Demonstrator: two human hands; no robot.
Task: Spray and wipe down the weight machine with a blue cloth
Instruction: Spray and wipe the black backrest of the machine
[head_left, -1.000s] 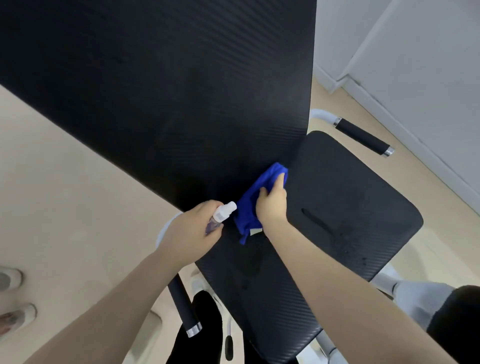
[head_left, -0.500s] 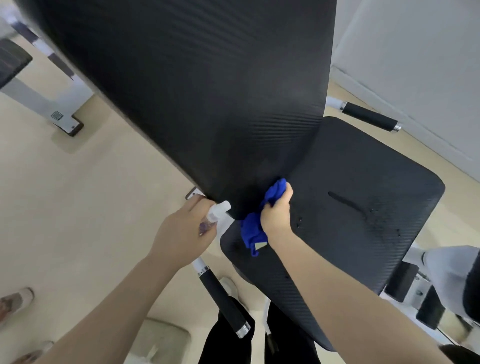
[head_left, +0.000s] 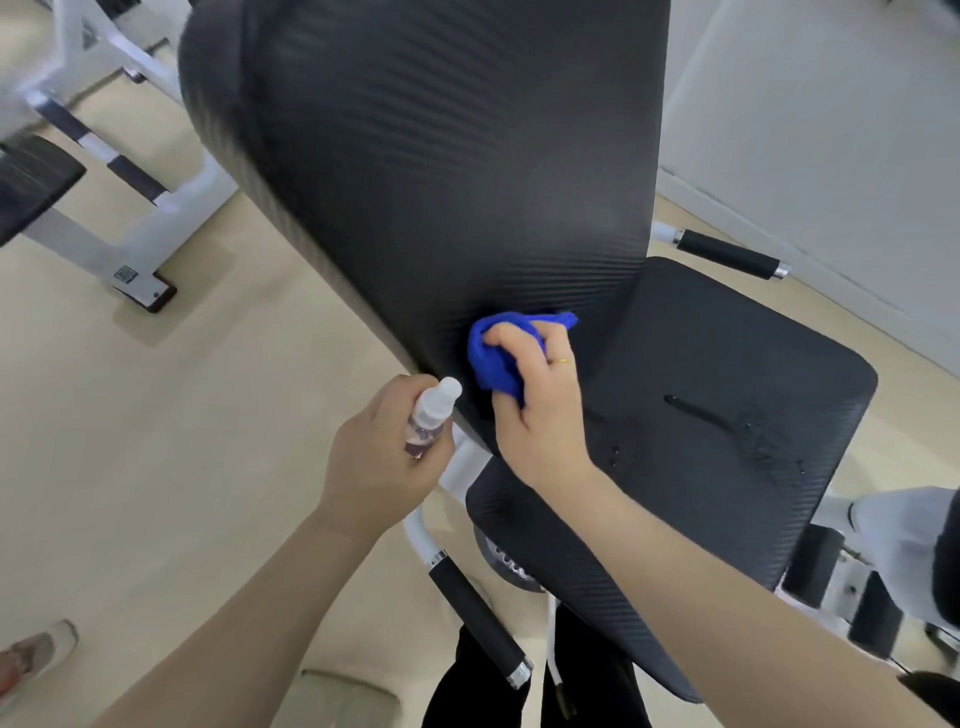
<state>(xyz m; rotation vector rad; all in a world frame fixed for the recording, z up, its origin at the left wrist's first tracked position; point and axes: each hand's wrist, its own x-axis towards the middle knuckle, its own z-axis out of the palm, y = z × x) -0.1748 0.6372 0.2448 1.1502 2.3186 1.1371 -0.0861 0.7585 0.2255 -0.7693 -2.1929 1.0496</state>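
The right hand (head_left: 540, 410) is gripping a bunched blue cloth (head_left: 498, 353), with the fingers curled around it, and is pressing it against the lower part of the black backrest pad (head_left: 457, 171), just above the place where this pad is meeting the seat pad (head_left: 727, 467). The left hand (head_left: 379, 462) is holding a small spray bottle (head_left: 428, 415), with the fingers wrapped around its body and the white cap pointing up toward the backrest. The bottle is sitting just beside the cloth, near the left edge of the pad.

The step in hand seems to be the wiping of the backrest. To do it well, the person is needing to keep the cloth flat and firm on the ribbed surface and to pass in long, overlapping strokes, so no strip is being missed. The large upper part of the backrest looks dry and is probably waiting for its turn.

On the seat pad, 1 dark wet streak (head_left: 696, 413) and some droplets are showing, so this pad is also asking for a wipe. The 2 black side handles (head_left: 727, 254) are staying apart from both hands.
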